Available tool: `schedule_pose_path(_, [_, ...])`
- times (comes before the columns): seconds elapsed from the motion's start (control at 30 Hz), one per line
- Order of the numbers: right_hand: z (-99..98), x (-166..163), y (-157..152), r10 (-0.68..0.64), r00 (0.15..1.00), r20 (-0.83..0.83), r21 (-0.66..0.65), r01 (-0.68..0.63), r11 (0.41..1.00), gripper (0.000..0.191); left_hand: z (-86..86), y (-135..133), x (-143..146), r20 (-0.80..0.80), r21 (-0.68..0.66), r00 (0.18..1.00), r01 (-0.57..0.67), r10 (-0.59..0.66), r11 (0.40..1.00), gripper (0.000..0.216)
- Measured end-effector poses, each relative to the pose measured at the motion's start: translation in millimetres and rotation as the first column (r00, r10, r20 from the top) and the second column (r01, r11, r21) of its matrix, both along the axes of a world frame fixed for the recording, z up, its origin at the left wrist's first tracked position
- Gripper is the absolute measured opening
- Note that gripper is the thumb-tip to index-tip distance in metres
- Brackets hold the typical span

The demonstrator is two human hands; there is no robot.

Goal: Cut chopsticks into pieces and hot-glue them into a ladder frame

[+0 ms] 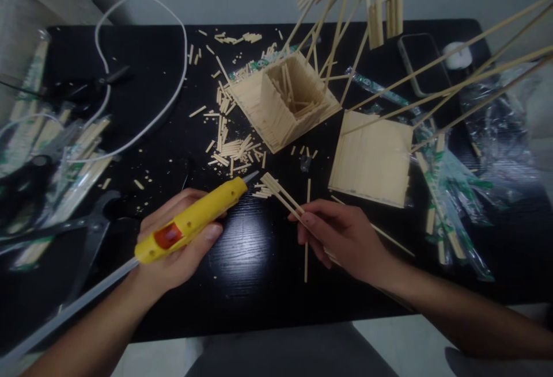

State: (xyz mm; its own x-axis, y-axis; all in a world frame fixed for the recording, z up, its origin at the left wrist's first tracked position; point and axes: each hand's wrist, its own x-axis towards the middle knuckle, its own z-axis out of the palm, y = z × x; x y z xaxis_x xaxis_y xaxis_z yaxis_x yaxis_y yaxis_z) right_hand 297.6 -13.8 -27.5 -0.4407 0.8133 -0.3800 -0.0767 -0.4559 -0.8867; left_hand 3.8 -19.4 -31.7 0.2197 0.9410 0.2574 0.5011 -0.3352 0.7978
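Note:
My left hand [179,247] is wrapped round a yellow glue gun [194,219], whose metal nozzle points right toward a pair of thin wooden sticks [280,193]. My right hand [341,236] pinches those sticks near their lower end, tips raised to the upper left. A clear glue stick [64,311] juts out behind the gun. Farther back on the black table [250,285] stand an open box built of sticks [287,101] and a flat square panel of sticks [374,158].
Cut stick pieces [231,149] litter the middle. A white cable [142,66] loops at the back left. Wrapped chopstick packs [449,204] lie right, scissors and pliers [86,227] left. A phone [421,63] lies at the back right. A stick frame [375,3] hangs overhead.

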Motion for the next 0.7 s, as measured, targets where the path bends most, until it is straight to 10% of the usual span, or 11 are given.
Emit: schedule_pose_path(0.7, [4.5, 1.7, 0.2, 0.001, 0.997, 0.08, 0.051, -0.005, 0.999, 0.034, 9.9, 5.0, 6.9, -0.086, 0.225, 0.981, 0.188, -0.172, 0.956, 0.011])
